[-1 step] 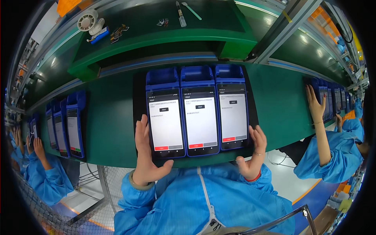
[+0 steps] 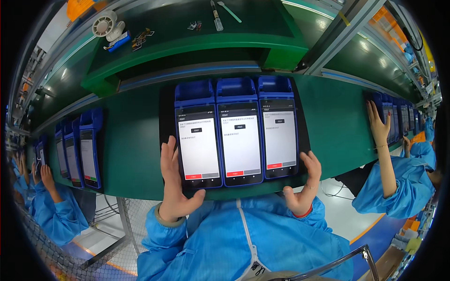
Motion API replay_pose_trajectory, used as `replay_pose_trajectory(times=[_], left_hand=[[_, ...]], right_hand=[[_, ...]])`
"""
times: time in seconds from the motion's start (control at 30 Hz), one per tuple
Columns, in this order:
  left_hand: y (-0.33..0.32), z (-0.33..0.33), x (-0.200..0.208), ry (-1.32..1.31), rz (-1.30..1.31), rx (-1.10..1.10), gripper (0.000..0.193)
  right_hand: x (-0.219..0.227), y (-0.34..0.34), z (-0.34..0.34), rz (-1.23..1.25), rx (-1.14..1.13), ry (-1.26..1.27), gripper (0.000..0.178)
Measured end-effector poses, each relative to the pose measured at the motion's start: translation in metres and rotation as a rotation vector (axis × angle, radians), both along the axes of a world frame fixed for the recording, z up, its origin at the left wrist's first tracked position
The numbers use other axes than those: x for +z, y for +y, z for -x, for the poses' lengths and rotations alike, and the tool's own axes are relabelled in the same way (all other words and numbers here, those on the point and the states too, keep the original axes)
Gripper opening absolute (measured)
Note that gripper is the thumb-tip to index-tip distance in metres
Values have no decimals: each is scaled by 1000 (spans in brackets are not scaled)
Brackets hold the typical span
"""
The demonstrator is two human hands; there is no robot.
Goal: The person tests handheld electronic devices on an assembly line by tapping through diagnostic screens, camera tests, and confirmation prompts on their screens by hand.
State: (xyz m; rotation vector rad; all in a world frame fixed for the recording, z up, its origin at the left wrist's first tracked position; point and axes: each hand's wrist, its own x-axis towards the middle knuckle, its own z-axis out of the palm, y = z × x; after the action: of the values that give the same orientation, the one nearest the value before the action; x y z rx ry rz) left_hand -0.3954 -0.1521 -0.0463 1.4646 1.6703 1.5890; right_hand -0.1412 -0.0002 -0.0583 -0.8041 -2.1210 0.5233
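Three handheld payment terminals with blue housings and lit white screens lie side by side on a black mat (image 2: 167,110): a left terminal (image 2: 199,154), a middle terminal (image 2: 241,152) and a right terminal (image 2: 280,147). Each screen carries a red and a grey button near its bottom. My left hand (image 2: 178,189) is open beside the left terminal's lower left edge, thumb spread toward me. Beside the right terminal's lower right corner, my right hand (image 2: 305,185) is open too, fingers apart and bent. Neither hand holds anything. Whether the left fingers touch the housing I cannot tell.
A green raised shelf (image 2: 197,51) spans the back, with a small white fan (image 2: 105,25), a marker-like pen (image 2: 217,18) and a pale green stick (image 2: 229,12). Co-workers at left and right handle more terminals (image 2: 88,154). A metal post (image 2: 342,35) stands at back right.
My right hand has shifted slightly right, its fingers a bit farther from the right terminal. My left thumb has drawn in a little. The terminals stay nearly in place.
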Motion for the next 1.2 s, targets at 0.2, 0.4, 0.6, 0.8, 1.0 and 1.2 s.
replay_pose_trajectory(times=[0.2,0.4,0.6,0.8,1.0,1.2], left_hand=[[0,-1,0,-260,43,75,98],[-2,2,1,-267,81,61,97],[-3,2,5,-394,65,67,98],[0,5,2,-424,66,65,92],[2,1,4,-366,82,88,88],[-6,8,10,-393,106,83,87]], right_hand=[[18,-11,11,-235,31,-150,28],[14,-9,20,-250,-26,-222,35],[28,-25,42,-274,165,-211,33],[31,-26,60,-230,210,-284,31],[17,-3,13,-183,-35,-155,35],[-10,19,-9,-124,-203,27,38]])
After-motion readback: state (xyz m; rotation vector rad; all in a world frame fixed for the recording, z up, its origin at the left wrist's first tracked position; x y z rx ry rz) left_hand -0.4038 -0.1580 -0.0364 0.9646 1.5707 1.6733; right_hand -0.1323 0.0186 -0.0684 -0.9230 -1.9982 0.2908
